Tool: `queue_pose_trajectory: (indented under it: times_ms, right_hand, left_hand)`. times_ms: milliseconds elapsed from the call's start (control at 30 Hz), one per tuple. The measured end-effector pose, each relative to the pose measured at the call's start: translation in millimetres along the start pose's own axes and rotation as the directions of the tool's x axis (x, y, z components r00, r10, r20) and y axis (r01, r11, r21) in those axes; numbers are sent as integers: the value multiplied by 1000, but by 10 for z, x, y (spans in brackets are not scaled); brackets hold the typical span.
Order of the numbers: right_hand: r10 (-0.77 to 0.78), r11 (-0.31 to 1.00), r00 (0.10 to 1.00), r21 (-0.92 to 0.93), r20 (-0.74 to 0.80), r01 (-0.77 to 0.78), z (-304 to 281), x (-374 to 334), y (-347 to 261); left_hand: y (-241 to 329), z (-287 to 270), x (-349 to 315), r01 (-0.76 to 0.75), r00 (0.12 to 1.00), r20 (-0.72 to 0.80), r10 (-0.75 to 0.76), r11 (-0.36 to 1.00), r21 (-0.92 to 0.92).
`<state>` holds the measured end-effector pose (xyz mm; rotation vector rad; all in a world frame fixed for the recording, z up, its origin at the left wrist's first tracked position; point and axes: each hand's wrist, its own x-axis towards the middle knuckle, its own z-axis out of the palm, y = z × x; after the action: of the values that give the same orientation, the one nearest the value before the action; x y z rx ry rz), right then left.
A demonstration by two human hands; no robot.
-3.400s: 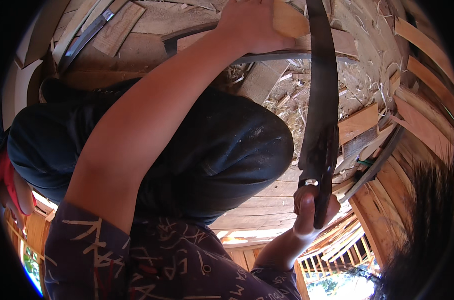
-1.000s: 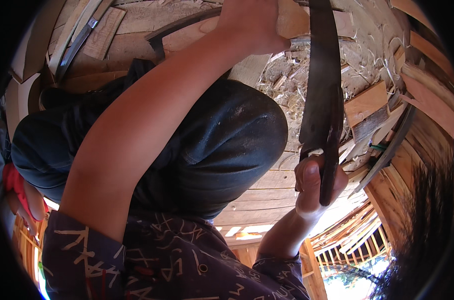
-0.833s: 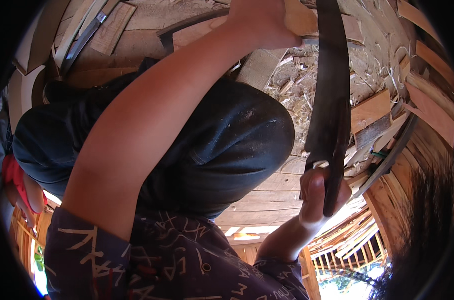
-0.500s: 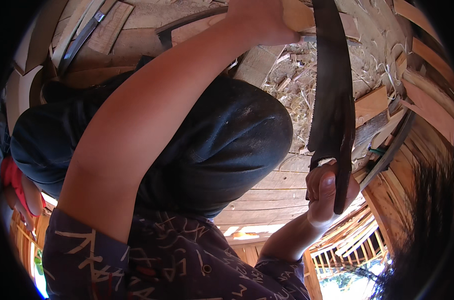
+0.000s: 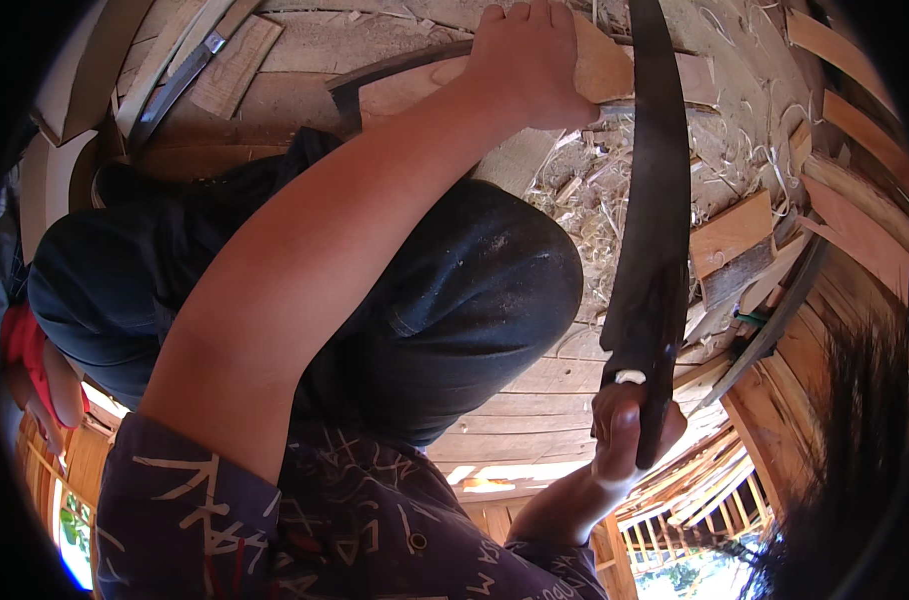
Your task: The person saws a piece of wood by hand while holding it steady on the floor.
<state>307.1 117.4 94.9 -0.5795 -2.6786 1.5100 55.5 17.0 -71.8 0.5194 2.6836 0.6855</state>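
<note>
My right hand [image 5: 625,428] is closed round the handle of a handsaw [image 5: 658,190] with a long dark blade. The toothed edge faces left, and the blade runs away from me up to the top of the picture. At the top middle my left hand [image 5: 531,62] grips a pale piece of wood [image 5: 603,62], its fingers bent over the far side and its thumb on the near side. The blade passes over the right end of that wood. Whether the teeth are in a cut cannot be made out.
Wood shavings [image 5: 600,195] litter the floor between my knee [image 5: 495,270] and the saw. Offcuts [image 5: 732,232] and curved boards [image 5: 865,230] lie to the right. At the far left, a knife [image 5: 182,85] lies among wood strips. Another person's hand [image 5: 57,395] shows at the left edge.
My right hand has pulled the saw back toward me and slightly left. My left hand still holds the wood; more of its fingers show as the view has shifted.
</note>
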Motion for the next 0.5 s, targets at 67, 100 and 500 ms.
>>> queue_pose_trajectory:
  times_ms: [67, 100, 500]
  right_hand:
    - [20, 996, 1000, 92, -2, -20, -43, -56, 6]
    - [34, 991, 999, 130, 5, -35, -25, -15, 10]
    - [35, 998, 999, 58, 7, -36, 6, 102, 84]
  left_hand:
    - [64, 25, -75, 4, 1000, -24, -4, 1000, 9]
    - [142, -83, -176, 14, 1000, 4, -14, 1000, -7]
    - [90, -245, -117, 38, 996, 83, -32, 997, -72]
